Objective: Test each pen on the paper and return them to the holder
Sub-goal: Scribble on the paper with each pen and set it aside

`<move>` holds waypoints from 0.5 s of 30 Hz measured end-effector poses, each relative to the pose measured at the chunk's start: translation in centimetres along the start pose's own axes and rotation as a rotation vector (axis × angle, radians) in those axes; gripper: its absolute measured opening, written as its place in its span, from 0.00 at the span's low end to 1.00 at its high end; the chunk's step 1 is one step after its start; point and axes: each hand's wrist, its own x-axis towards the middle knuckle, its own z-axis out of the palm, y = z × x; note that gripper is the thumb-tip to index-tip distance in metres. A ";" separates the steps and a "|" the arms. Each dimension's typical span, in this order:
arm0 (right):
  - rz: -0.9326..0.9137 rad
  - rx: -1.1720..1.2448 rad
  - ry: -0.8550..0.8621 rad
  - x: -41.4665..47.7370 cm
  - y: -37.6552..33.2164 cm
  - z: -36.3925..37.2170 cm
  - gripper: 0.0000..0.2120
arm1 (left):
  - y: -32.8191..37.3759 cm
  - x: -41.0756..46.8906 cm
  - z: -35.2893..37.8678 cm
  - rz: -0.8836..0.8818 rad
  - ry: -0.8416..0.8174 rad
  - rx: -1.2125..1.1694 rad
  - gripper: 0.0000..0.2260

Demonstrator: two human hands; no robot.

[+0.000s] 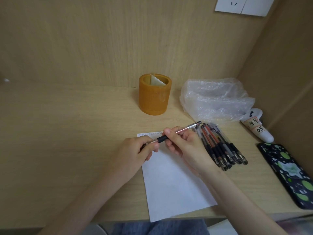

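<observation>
Two hands are working one pen (183,129) right now, just above the top edge of the paper (171,184) at mid-frame. My right hand (183,146) is gripping the barrel by its black sleeve, fingers curled round it. My left hand (135,150) is pinching the tip end, and my own fingers are hiding the tip, so I cannot tell whether a cap is sitting there.

Risks, as I'm judging them: if I'm tugging too hard, the hands are going to jerk apart. My right wrist is hovering just beside the pile of pens (221,148) lying right of the paper. One knock and they are rolling toward the phone (288,175) at lower right, or off the counter (67,133) edge. A bare tip is also threatening to ink my fingers or streak the sheet away from the row of test marks along its top.

And the holder (155,95) is standing well apart, up at centre frame, showing no pens from this angle. A hasty drop-in is risking a miss, or tipping it toward the plastic bag (215,99).
</observation>
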 end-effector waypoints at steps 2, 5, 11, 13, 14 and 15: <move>0.012 0.003 -0.001 0.0 0.1 0.0 0.10 | 0.0 0.0 0.0 0.007 -0.006 0.011 0.10; 0.039 -0.001 0.005 0.0 0.3 0.1 0.11 | 0.0 0.2 0.0 0.000 -0.017 0.014 0.10; 0.179 -0.253 0.100 0.9 -1.7 -0.6 0.19 | 0.9 0.1 0.3 -0.004 -0.164 0.025 0.13; 0.219 -0.555 0.120 1.2 -2.7 -1.6 0.21 | 0.9 0.3 0.1 -0.018 -0.137 0.045 0.14; 0.231 -0.735 0.120 1.3 -2.9 -2.2 0.21 | 0.7 0.5 -0.2 -0.022 -0.106 0.049 0.13; 0.238 -0.918 0.117 1.2 -3.1 -2.7 0.21 | 0.4 0.8 -0.5 -0.022 -0.076 0.063 0.11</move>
